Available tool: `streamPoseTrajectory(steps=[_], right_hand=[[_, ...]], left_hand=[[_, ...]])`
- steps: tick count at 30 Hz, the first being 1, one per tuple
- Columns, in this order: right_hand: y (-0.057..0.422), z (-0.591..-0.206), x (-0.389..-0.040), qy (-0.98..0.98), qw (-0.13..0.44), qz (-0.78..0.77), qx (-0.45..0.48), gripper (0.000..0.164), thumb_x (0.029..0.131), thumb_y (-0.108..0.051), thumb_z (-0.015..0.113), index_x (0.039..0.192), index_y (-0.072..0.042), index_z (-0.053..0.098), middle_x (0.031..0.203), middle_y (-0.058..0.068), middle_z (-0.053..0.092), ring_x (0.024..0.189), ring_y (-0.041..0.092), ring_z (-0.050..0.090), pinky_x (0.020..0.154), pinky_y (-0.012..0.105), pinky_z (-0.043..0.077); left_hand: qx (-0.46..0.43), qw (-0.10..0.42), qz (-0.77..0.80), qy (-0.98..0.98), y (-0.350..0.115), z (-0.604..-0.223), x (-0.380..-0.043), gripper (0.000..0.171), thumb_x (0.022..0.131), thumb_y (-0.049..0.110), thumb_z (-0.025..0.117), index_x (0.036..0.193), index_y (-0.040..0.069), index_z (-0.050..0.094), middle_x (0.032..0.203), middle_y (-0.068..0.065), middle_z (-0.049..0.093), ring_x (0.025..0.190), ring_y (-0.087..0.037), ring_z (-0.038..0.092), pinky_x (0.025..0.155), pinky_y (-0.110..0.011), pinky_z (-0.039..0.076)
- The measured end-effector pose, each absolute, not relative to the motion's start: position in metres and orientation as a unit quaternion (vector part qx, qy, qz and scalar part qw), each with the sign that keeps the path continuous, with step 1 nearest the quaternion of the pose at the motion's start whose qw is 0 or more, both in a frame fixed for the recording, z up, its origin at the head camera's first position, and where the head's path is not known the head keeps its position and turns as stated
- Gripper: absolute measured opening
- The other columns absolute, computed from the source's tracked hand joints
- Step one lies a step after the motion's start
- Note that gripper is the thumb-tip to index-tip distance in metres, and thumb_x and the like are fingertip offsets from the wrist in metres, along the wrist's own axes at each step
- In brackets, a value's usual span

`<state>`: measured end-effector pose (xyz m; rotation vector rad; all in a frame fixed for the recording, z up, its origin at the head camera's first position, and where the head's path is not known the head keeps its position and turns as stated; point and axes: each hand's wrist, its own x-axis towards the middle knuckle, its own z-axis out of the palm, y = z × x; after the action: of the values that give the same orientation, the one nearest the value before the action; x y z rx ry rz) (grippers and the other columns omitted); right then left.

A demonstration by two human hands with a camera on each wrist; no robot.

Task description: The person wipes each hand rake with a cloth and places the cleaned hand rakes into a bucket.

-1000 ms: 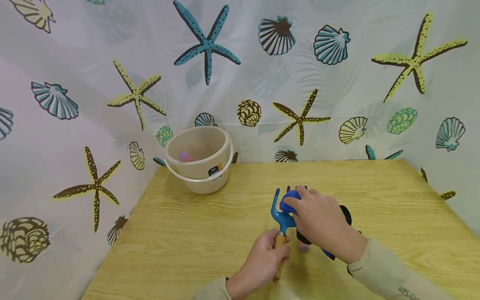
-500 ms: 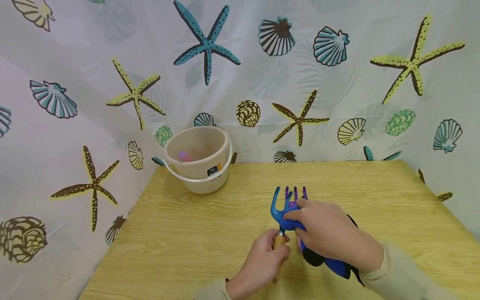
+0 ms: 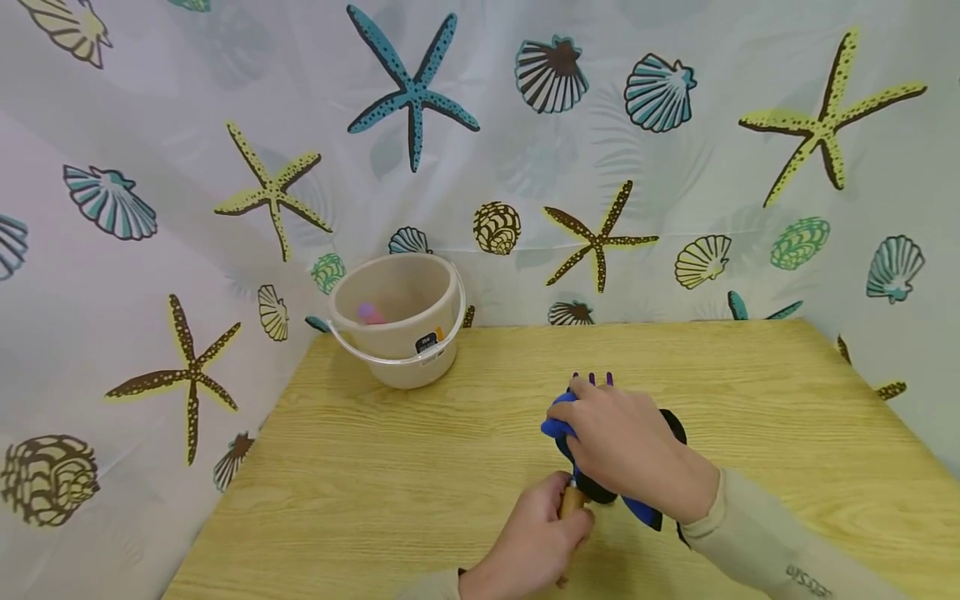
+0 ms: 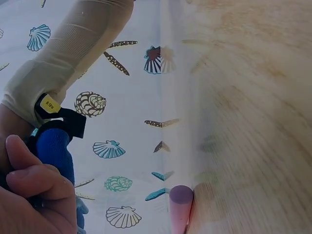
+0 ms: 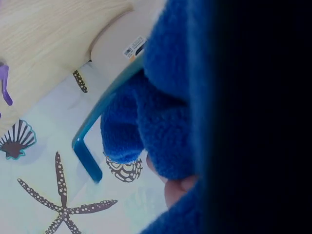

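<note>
My left hand (image 3: 536,529) grips the wooden handle (image 3: 572,500) of a small blue hand rake (image 5: 92,114) above the table's near part. With my right hand (image 3: 626,437) I hold a blue cloth (image 3: 557,427) with black parts around the rake's head. The right wrist view shows the cloth's fuzzy folds against the blue metal, with a bent tine sticking out. In the head view the cloth and right hand hide the tines. Just beyond my hands lies a purple hand rake (image 3: 592,378), mostly covered in the head view; its pink handle (image 4: 181,209) shows in the left wrist view.
A beige bucket (image 3: 375,343) with a clear handle stands at the table's back left. Inside it a pink and purple item (image 3: 370,313) shows. A curtain (image 3: 465,158) printed with shells and starfish surrounds the wooden table (image 3: 375,467).
My right hand drew the cloth down toward the rake's neck, baring the tines, then moved back up and left over them. The left hand shifted slightly down and right with the rake.
</note>
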<state>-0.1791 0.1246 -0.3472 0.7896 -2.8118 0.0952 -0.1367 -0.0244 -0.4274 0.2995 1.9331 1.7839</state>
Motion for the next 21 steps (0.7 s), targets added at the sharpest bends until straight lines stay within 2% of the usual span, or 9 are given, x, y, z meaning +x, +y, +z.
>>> streamPoseTrajectory(steps=[7,11,14,18,21], right_hand=[[0.129,-0.339,-0.171,-0.965,0.044,0.029,0.257,0.029,0.087,-0.022,0.076,0.115,-0.025,0.076,0.114,0.008,0.067,0.057,0.011,0.051,0.04,0.024,0.037],[0.14,-0.339,-0.166,-0.969,0.025,0.032,0.244,0.03,0.085,-0.02,0.076,0.114,-0.026,0.076,0.118,0.009,0.068,0.068,0.016,0.063,0.042,0.027,0.041],[0.15,-0.343,-0.166,-0.973,0.024,0.031,0.228,0.029,0.084,-0.02,0.077,0.112,-0.026,0.077,0.115,0.009,0.068,0.068,0.016,0.063,0.042,0.027,0.04],[0.159,-0.349,-0.169,-0.975,0.038,0.033,0.217,0.028,0.085,-0.019,0.076,0.112,-0.024,0.077,0.109,0.008,0.067,0.059,0.012,0.052,0.04,0.026,0.035],[0.16,-0.351,-0.169,-0.973,0.041,0.04,0.225,0.028,0.085,-0.019,0.076,0.113,-0.023,0.077,0.111,0.007,0.068,0.061,0.01,0.053,0.042,0.025,0.036]], left_hand=[[0.1,0.199,0.666,0.712,-0.029,-0.426,-0.138,0.017,0.093,0.015,0.055,0.107,0.005,0.057,0.069,0.001,0.051,0.049,-0.011,0.039,0.039,-0.022,0.036],[0.092,0.19,0.676,0.706,-0.029,-0.426,-0.139,0.018,0.094,0.015,0.055,0.108,0.004,0.057,0.071,0.001,0.052,0.053,-0.011,0.04,0.041,-0.022,0.034],[0.085,0.194,0.678,0.704,-0.03,-0.427,-0.139,0.017,0.094,0.015,0.056,0.107,0.005,0.057,0.072,0.0,0.053,0.053,-0.011,0.041,0.04,-0.022,0.035],[0.088,0.201,0.681,0.699,-0.032,-0.429,-0.138,0.015,0.094,0.014,0.055,0.106,0.006,0.057,0.07,0.001,0.053,0.049,-0.011,0.04,0.036,-0.023,0.036],[0.096,0.201,0.684,0.694,-0.032,-0.432,-0.138,0.014,0.094,0.013,0.055,0.106,0.005,0.056,0.069,0.001,0.052,0.049,-0.011,0.04,0.036,-0.023,0.036]])
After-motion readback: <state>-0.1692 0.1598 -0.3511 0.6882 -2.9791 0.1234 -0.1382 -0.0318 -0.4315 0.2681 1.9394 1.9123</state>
